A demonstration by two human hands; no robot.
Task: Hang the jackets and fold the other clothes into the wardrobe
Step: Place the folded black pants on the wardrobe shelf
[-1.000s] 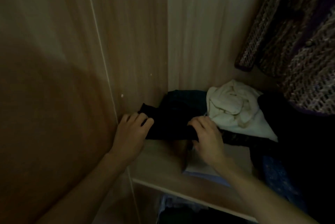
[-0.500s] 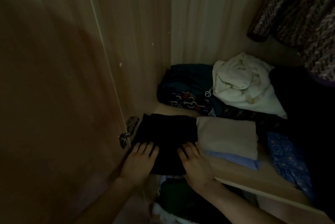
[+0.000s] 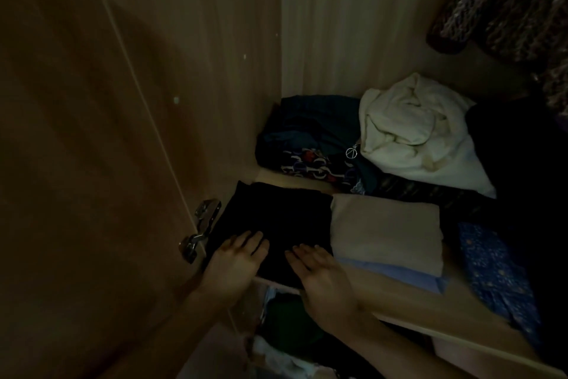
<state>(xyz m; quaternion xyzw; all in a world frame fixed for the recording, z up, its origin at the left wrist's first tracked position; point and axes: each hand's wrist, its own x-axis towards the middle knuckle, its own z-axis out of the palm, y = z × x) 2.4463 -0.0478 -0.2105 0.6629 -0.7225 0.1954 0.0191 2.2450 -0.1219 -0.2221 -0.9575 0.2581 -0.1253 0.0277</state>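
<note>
— Where did the piece lie?

— On the wardrobe shelf (image 3: 399, 308), at its left end by the side wall. It was a folded black garment (image 3: 276, 216), lying flat just beside a folded beige garment (image 3: 384, 231), with its near edge about at the shelf's front lip.

— How would it handle?

— Soft and light, I judged. It was limp cloth with no stiffness, so it would likely sag and lose its folds if lifted by one corner. It looked neither slippery nor fragile.

— Where should one take hold, then?

— Under both short sides at once, or with flat palms on top to slide it deeper.

— And the hands?

— They were apart and both spread flat. The left hand (image 3: 236, 259) and the right hand (image 3: 319, 274) lay with straight fingers on the garment's near part, gripping nothing.

— Any snag?

— The metal door hinge (image 3: 201, 228) sat close on the left and might catch an edge.
</note>
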